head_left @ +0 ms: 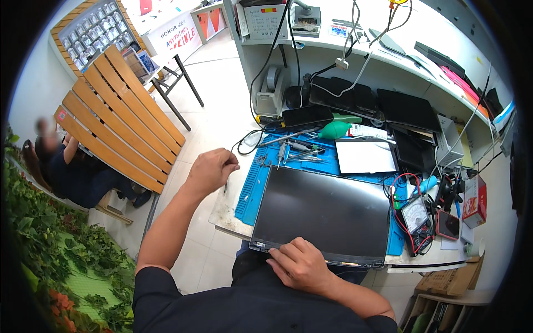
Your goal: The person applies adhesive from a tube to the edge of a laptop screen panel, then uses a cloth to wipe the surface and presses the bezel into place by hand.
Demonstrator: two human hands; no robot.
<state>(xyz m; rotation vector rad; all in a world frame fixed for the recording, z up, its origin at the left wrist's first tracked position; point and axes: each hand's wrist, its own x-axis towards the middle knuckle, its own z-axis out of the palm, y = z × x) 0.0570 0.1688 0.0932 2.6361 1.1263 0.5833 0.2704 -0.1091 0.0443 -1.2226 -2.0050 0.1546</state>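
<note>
A dark laptop screen panel [327,213] lies flat on the blue repair mat [250,191], its near edge toward me. My right hand [300,265] is at that near edge, left of its middle, with the fingers closed on the rim. Raised to the left of the panel, apart from it, is my left hand [212,171]. Its fingers are curled into a pinch, and whatever may be between the tips is too small to make out. Beyond the panel's far edge lie several slim hand tools [302,157] and a green air blower bulb [335,130].
A white rectangular pad [366,157] lies behind the panel. To the right are an analog multimeter [415,215] with red leads, a phone [447,224] and a red box [474,202]. Cables hang from the shelf [355,47]. At left, another person [66,172] sits by a slatted wooden table [119,119].
</note>
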